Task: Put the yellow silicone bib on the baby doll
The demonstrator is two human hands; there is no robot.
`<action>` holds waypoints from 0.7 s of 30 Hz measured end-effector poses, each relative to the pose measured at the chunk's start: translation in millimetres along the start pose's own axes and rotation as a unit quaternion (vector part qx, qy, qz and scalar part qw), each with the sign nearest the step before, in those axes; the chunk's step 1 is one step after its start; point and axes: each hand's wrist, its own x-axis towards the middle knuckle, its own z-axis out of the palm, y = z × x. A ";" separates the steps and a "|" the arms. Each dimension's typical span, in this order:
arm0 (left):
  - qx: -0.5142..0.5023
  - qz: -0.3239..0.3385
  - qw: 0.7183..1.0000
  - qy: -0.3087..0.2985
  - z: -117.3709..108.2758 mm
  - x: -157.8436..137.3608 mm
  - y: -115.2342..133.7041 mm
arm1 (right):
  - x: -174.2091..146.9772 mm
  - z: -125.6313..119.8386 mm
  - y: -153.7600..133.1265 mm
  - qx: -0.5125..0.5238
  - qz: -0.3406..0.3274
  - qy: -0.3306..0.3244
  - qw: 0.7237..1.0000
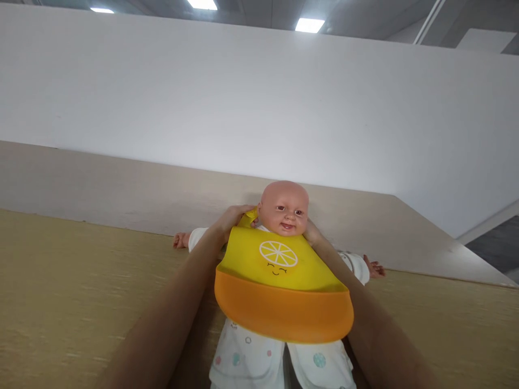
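Observation:
A bald baby doll [284,200] in white patterned clothes lies face up with its arms spread. Over its chest is a yellow silicone bib [247,254] with a white citrus slice, a smiling face and an orange catch pocket [284,310]. Beside the doll's neck, at picture left, my left hand [234,217] is closed on the bib's neck strap [250,215]. My right hand [312,233] reaches behind the other side of the neck, and its fingers are hidden there. Both my forearms run along the doll's sides.
The doll lies on a wood-toned surface [81,286]. Beyond its head is a pale ledge or board strip [121,181], backed by a tall white panel [203,97]. The strip angles away at the right, near a dark gap.

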 end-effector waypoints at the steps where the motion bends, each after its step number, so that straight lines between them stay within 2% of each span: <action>1: 0.009 0.003 1.000 0.006 0.2 -0.8 0.5 | 0.2 -0.1 -0.3 -0.001 0.000 -0.003 1.000; 5: 0.058 0.029 0.997 0.035 -1.5 -0.1 -0.6 | 0.4 0.5 -1.4 0.009 0.013 0.002 1.000; 11: 0.130 0.054 0.980 0.142 -10.6 9.5 -7.6 | 2.1 -1.0 -0.8 0.028 0.011 0.004 1.000; 15: 0.178 0.060 0.969 0.157 -17.6 16.4 -12.3 | 2.4 -2.7 -0.5 0.024 0.010 0.006 1.000; 21: 0.126 0.121 0.969 0.175 -21.4 20.9 -14.0 | -2.0 1.0 -4.7 0.008 -0.002 0.017 1.000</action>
